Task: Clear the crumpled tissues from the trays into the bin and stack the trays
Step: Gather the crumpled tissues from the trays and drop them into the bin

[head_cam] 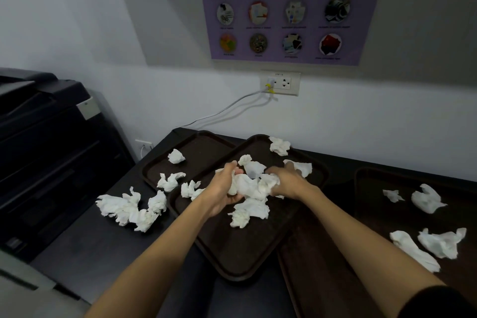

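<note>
Judged early in the clearing, with nearly all of it left to do. Found the left hand point(224, 188) and the right hand point(287, 183) together over the middle of the centre tray point(232, 253), the fingers of both curled round one bunch of crumpled tissues point(249, 186) squeezed between them, just above the tray's floor. Counted more loose tissues on that same tray: a wad point(247, 213) just in front of the hands, a small pair point(191, 188) at its left edge, one piece point(300, 168) beside the right hand, one ball point(279, 146) at its far corner. Noted the back-left tray point(204, 146), partly under the centre tray's left edge, with a tissue ball point(176, 156) near its middle and a ragged tissue point(169, 181) at its near edge. Saw a heap of tissues point(129, 209) lying off the trays on the counter point(90, 253), toward its left edge beside the black copier point(38, 150). Noted the right tray point(374, 188) at the counter's right end carrying four more tissues point(427, 199). Made out what seemed a fourth tray point(317, 273) by the front edge, under the centre tray's near corner, bare where visible. Saw no bin anywhere in view, so could not tell whether anything had been binned. Judged the trays merely overlapped, not stacked, and stacking not yet begun.
</note>
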Demonstrator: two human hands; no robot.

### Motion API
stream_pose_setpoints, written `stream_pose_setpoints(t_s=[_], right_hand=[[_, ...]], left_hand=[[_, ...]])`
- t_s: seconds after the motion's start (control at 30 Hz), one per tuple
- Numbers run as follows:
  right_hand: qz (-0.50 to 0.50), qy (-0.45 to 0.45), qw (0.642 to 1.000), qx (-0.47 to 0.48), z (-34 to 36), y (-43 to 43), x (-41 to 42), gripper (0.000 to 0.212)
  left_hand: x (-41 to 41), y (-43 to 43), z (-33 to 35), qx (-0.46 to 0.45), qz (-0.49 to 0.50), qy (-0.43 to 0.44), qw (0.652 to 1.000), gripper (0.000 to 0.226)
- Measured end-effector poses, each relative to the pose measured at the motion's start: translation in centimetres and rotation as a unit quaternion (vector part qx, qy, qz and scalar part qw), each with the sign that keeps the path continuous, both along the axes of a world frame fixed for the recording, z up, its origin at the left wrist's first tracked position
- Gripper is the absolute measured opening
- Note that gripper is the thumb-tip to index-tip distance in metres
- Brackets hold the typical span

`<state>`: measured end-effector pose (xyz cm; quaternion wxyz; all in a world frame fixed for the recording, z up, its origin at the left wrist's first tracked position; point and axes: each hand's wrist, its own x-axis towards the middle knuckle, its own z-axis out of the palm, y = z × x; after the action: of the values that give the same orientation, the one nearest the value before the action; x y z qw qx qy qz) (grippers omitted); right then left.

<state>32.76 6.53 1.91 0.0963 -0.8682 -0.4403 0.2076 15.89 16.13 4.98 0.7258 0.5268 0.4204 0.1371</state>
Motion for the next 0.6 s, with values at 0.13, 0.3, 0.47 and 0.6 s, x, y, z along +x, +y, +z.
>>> stream_pose_setpoints(t_s=[0.13, 0.3, 0.47, 0.6], right_hand=[[-0.014, 0.009, 0.998, 0.065, -0.5, 0.0, 0.1, 0.031], [-0.054, 0.042, 0.989, 0.128, 1.4, -0.6, 0.6, 0.018], [-0.082, 0.089, 0.972, 0.202, 4.6, -1.2, 0.4, 0.041], [-0.037, 0.059, 0.968, 0.239, 7.7, -1.0, -1.5, 0.03]], left_hand=[[-0.5, 0.2, -0.3, -0.002, 0.022, 0.006, 1.0, 0.037], [-0.6, 0.1, -0.1, 0.042, -0.004, 0.021, 0.999, 0.035], [-1.1, 0.5, 0.7, 0.079, -0.049, 0.025, 0.995, 0.047], [-3.0, 1.0, 1.9, 0.081, -0.053, -0.002, 0.995, 0.048]])
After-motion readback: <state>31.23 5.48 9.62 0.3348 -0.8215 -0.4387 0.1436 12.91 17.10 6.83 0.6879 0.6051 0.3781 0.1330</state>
